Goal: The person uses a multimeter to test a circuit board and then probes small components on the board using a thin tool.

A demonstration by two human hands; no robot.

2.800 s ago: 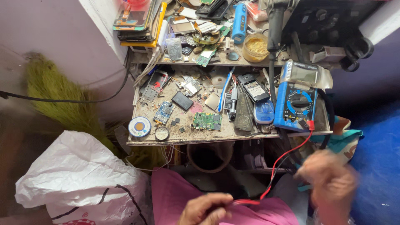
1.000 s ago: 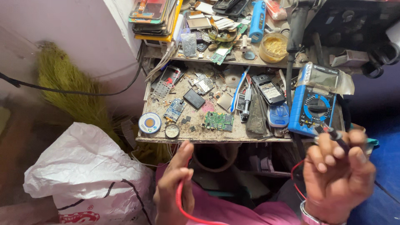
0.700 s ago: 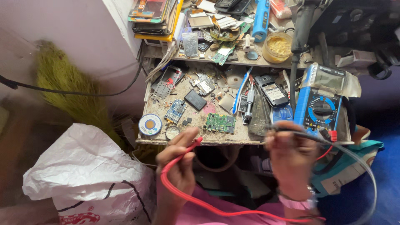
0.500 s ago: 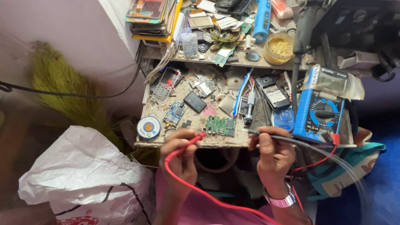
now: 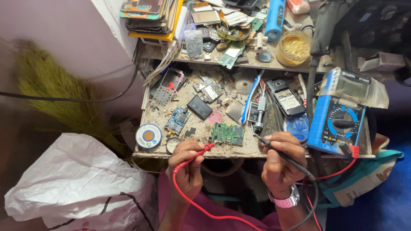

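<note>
head view: hands point(image 5: 188, 164) pinch thin red probe point(image 5: 200, 152), black probe point(image 5: 274, 147)

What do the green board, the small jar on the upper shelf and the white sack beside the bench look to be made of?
The green board looks like laminate circuit board, matte green with tiny metallic parts. The jar seems clear plastic or glass, since yellowish paste shows through its wall; which one is unclear. The white sack appears to be thin plastic or woven plastic, crinkled and faintly glossy.

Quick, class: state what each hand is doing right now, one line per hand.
Left hand: closed around the red probe, tip toward the green circuit board.
Right hand: closed around the black probe.
</note>
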